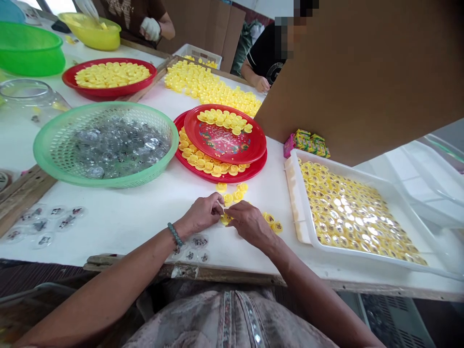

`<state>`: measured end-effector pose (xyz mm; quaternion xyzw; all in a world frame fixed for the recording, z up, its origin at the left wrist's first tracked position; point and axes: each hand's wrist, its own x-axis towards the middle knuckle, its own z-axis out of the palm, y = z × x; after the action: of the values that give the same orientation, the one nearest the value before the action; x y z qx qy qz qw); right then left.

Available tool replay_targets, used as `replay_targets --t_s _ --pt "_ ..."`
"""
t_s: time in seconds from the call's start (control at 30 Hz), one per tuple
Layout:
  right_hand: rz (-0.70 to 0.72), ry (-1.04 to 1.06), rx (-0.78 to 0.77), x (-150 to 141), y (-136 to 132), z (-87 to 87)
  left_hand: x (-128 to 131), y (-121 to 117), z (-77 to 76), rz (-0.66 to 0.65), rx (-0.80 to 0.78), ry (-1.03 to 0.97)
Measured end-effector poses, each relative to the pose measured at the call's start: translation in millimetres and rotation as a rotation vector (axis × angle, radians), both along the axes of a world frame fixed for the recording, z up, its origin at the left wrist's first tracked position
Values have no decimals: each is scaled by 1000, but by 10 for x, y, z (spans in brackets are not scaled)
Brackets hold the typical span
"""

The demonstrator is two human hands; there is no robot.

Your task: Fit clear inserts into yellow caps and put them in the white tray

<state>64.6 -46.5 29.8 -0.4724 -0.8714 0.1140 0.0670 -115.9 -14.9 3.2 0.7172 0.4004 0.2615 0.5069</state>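
Note:
My left hand (203,212) and my right hand (248,223) meet over the white table (145,212), fingers pinched together on a small yellow round piece (225,220). More yellow pieces (232,193) lie loose just beyond my fingers and beside my right hand. Clear round covers with pictures (197,244) lie under my left wrist. A beaded bracelet (175,235) is on my left wrist.
Stacked red plates (253,154) carry yellow pieces. A green basket (47,159) holds clear covers. A white tray (300,212) at right is full of finished yellow pieces. A cardboard sheet (362,72), another red plate (72,82), bowls and two other people stand beyond.

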Motion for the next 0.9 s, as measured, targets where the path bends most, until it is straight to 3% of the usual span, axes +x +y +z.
replay_targets --t_s 0.4,0.53,0.77,0.9 --pt "112 -309 -119 -193 102 217 4 26 -75 40 -231 -104" --pt "98 -254 -102 -156 85 176 -17 15 -36 -1 -311 -165" --pt "-41 31 54 -55 -154 -12 25 -24 -105 38 -274 -111" --pt "-45 -19 39 -100 -180 6 72 -31 -124 58 -359 -83"
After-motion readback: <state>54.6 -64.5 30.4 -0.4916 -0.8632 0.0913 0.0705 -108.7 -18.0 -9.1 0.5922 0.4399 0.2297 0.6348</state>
